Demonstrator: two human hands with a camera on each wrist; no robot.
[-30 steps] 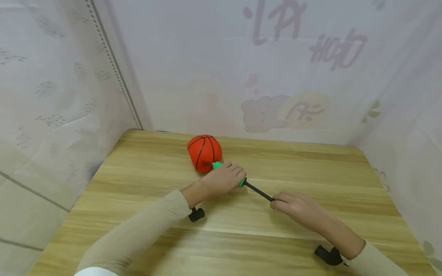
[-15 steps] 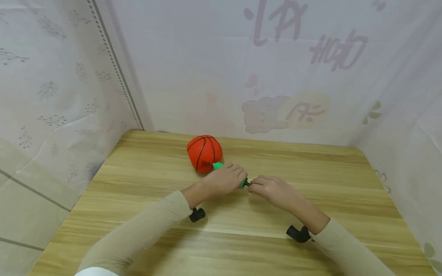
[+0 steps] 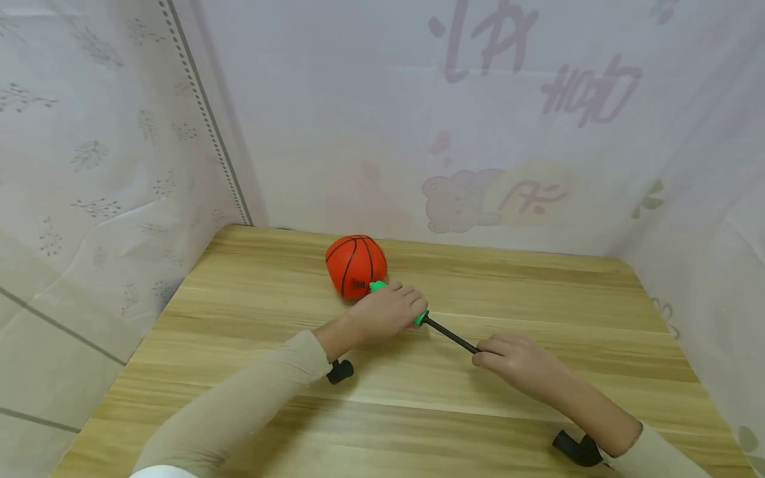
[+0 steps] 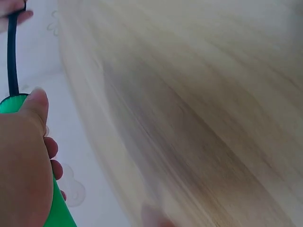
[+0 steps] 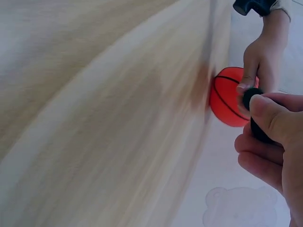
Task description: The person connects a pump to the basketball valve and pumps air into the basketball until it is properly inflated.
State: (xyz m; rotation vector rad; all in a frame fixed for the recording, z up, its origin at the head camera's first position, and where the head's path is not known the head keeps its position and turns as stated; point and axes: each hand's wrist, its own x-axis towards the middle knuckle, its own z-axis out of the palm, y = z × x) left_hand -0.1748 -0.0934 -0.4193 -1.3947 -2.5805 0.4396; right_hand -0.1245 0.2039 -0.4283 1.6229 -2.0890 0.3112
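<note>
A red-orange ball with black basketball lines [image 3: 355,262] rests on the table, its side dented and not fully round. The green barrel of a hand pump [image 3: 378,286] points at the dark valve spot on the ball. My left hand [image 3: 385,312] wraps round that barrel, thumb along it in the left wrist view. From the barrel's other end a thin black rod [image 3: 452,333] runs out, well extended. My right hand [image 3: 520,362] grips the black handle [image 5: 258,125] at the rod's end, fingers curled about it; most of the handle is hidden by the fingers.
The wood-grain table [image 3: 382,425] meets a pale printed cloth wall [image 3: 335,119] right behind the ball. More cloth hangs at the left and right sides. Black camera mounts [image 3: 340,372] sit under both wrists, close over the tabletop.
My right hand pushed the rod in close to my left hand, then drew it back out to the lower right. The left hand and ball stay nearly in place.
</note>
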